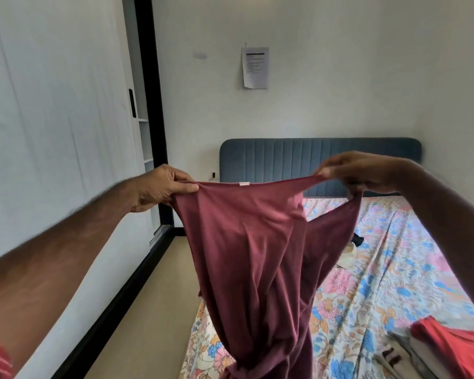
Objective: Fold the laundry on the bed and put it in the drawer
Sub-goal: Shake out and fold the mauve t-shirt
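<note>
Below and to the right of both hands, a bed (411,272) covered in a floral sheet is lying lengthwise, its blue-grey padded headboard (293,157) standing against the wall just behind the right hand. To the left of the left hand, a pale wardrobe door (55,127) with a black frame is running along the strip of floor beside the bed. Between the two hands, a maroon garment (246,250) is being held up by its top edge, which is stretching taut from one hand to the other with a small white label at its middle; the cloth is hanging down in loose folds, its lower end gathering above the near edge of the bed. The left hand (162,188) is gripping the garment's left corner, thumb pressing over the fabric. The right hand (359,173) is pinching the right corner with curled fingers; the hands are well apart. Below the right forearm, a pile of clothes (433,351) topped by a red piece is lying on the sheet. Above the hands, a printed paper (255,67) is hanging on the wall.
</note>
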